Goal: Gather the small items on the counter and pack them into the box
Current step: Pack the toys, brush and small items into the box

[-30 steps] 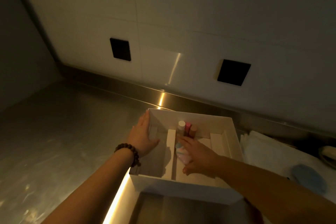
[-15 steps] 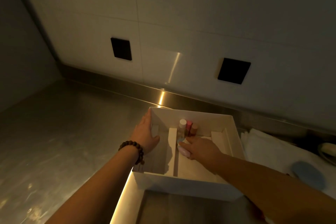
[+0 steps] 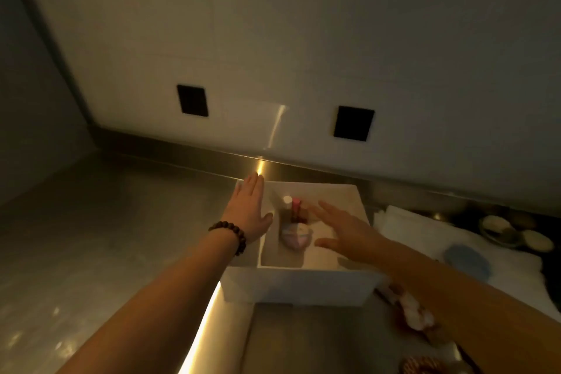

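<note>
A white open box (image 3: 303, 287) stands on the steel counter (image 3: 106, 237) near the wall. Inside it, at the back, stand small tubes with white (image 3: 287, 200) and pink (image 3: 296, 202) caps, and a pastel pink-and-blue round item (image 3: 296, 235) lies in front of them. My left hand (image 3: 250, 209) lies flat against the box's left wall, a bead bracelet (image 3: 230, 234) on its wrist. My right hand (image 3: 349, 232) hovers over the box's right half, fingers spread and empty.
To the right of the box lies a white towel (image 3: 425, 231) with a blue round pad (image 3: 466, 258) on it. Small dishes (image 3: 498, 229) sit at the far right. A pinkish item (image 3: 416, 314) and a brown woven object (image 3: 425, 366) lie at the lower right. Two black wall outlets (image 3: 353, 123).
My right hand has let go of the pastel item, which now lies in the box, and has lifted up with fingers spread. The left hand has slid further along the box's left wall.
</note>
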